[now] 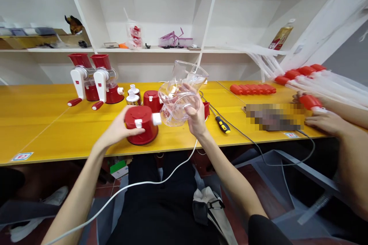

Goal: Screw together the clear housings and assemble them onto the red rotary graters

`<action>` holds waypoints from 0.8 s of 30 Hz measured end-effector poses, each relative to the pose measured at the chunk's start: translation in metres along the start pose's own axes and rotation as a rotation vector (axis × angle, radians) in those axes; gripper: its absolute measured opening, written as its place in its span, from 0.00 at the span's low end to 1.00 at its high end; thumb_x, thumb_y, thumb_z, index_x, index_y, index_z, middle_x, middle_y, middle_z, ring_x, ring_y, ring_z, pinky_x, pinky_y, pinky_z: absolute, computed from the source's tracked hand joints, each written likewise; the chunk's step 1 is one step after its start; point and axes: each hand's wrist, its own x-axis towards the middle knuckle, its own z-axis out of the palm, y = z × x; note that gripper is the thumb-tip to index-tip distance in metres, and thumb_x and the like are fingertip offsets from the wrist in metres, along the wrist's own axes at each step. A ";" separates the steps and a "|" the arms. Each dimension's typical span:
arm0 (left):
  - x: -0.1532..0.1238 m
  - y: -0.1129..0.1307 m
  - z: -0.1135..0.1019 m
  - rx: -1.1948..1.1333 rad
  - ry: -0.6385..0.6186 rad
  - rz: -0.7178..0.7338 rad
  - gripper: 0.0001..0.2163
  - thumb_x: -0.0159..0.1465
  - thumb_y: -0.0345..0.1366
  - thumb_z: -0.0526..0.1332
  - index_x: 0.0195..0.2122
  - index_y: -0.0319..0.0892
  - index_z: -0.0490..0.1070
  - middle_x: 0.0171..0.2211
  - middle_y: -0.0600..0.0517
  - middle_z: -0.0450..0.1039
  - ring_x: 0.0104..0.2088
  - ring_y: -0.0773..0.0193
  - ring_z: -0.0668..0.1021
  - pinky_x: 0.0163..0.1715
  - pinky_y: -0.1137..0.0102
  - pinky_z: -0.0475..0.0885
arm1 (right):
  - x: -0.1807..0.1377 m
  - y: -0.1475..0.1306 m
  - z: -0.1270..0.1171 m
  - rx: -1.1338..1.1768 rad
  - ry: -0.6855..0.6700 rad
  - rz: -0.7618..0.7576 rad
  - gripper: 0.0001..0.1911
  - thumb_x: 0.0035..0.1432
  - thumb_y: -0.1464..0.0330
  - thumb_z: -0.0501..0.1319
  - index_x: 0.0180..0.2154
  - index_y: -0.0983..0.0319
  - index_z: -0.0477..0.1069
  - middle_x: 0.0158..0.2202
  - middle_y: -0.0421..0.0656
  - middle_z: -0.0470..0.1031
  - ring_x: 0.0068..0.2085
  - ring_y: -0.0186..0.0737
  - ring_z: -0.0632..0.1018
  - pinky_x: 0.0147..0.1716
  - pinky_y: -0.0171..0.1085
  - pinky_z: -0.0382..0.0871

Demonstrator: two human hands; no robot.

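Note:
My left hand [116,128] is wrapped round a red grater base [139,116] with a white knob [156,118] on its right side, at the table's front. In my right hand [197,116] is a clear plastic grater body [179,101], tilted and held above the table, just right of the red base. Behind them sits a second red base [152,100]. Several white-topped containers [133,97] stand to its left. Part of a red piece [206,109] shows behind my right hand.
Two assembled rotary graters [106,84] stand at the left. A yellow-black screwdriver [222,125] lies right of my right hand, by a grey cable [244,136]. Red bottle-like pieces [253,89] line the back right. A co-worker's hands [324,120] hold another red piece. A white cable [143,182] crosses my lap.

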 end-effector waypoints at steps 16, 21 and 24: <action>0.001 -0.072 -0.063 0.196 0.230 -0.305 0.40 0.60 0.46 0.70 0.68 0.39 0.52 0.66 0.37 0.63 0.64 0.45 0.71 0.65 0.48 0.66 | -0.005 0.004 0.009 0.045 0.008 0.087 0.51 0.40 0.41 0.73 0.62 0.52 0.63 0.70 0.48 0.63 0.70 0.53 0.66 0.70 0.55 0.62; -0.003 -0.036 -0.062 0.471 0.422 -0.109 0.44 0.58 0.52 0.71 0.68 0.33 0.54 0.68 0.28 0.57 0.68 0.35 0.63 0.67 0.40 0.59 | -0.012 0.002 0.019 0.118 0.039 0.232 0.51 0.45 0.37 0.66 0.65 0.52 0.58 0.67 0.49 0.66 0.67 0.53 0.71 0.67 0.60 0.63; -0.011 0.007 -0.045 0.450 0.351 0.112 0.44 0.59 0.52 0.70 0.70 0.40 0.53 0.69 0.34 0.57 0.67 0.41 0.67 0.67 0.44 0.63 | -0.018 -0.002 0.031 0.207 0.006 0.358 0.45 0.53 0.34 0.54 0.62 0.54 0.62 0.63 0.51 0.71 0.64 0.55 0.74 0.62 0.62 0.69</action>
